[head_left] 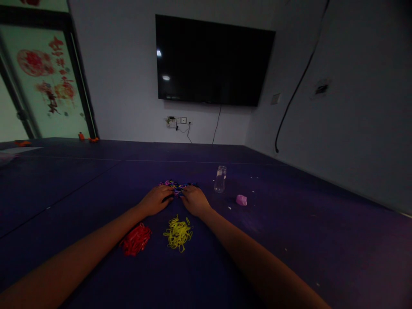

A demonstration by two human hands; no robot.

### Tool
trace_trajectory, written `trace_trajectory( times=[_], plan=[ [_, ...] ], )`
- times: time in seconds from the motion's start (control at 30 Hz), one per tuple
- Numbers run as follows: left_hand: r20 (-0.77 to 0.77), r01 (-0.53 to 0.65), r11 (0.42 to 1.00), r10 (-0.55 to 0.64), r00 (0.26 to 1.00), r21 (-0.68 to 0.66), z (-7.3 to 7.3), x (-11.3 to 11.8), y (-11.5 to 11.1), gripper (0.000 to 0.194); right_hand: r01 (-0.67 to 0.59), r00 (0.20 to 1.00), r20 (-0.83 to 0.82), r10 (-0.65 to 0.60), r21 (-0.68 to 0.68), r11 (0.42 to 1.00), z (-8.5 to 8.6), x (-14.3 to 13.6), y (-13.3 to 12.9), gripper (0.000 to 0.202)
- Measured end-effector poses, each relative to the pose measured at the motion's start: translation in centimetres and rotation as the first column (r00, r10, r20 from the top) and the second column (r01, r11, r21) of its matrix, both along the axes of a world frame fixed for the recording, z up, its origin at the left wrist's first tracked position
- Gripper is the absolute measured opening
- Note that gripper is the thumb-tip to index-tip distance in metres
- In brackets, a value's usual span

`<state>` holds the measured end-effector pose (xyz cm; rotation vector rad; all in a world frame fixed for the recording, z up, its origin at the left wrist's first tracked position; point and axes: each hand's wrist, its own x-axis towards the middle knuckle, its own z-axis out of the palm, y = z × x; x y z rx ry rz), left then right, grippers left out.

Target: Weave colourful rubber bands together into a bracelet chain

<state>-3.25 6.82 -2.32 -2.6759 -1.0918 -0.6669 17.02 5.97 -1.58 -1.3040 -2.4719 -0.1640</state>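
A pile of mixed dark, purple and blue rubber bands (177,188) lies on the purple surface between both hands. My left hand (157,199) rests at the pile's left side, its fingers stretched over the bands and its thumb apart. Against the right side lies my right hand (195,200), fingers stretched out across the bands. Closer to me, a heap of yellow rubber bands (178,234) sits between my forearms. A heap of red rubber bands (136,239) is to its left, beside my left forearm.
A clear open bottle (220,179) stands upright right of my right hand. Near it lies a crumpled pink lump (241,200), with small white scraps around. A large television (214,62) hangs on the far wall. Small orange objects (81,136) lie by the door.
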Motion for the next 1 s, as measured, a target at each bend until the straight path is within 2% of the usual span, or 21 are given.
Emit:
trace_trajectory(
  times=[0.2,0.47,1.0],
  plan=[
    [0.001,0.011,1.0,-0.011,1.0,-0.015,-0.15,-0.11,0.25,0.023,-0.031,1.0,0.001,0.031,0.013,0.999,0.05,0.08,-0.14,0.031],
    [0.001,0.017,1.0,-0.017,1.0,-0.022,-0.1,-0.07,0.11,0.022,0.0,0.999,0.049,0.001,-0.014,1.0,0.12,-0.02,-0.06,0.031],
    [0.0,0.027,0.999,-0.027,1.0,-0.039,-0.3,-0.22,0.46,0.023,-0.008,1.0,0.02,0.008,0.014,1.0,0.13,0.0,0.03,0.029]
  ],
)
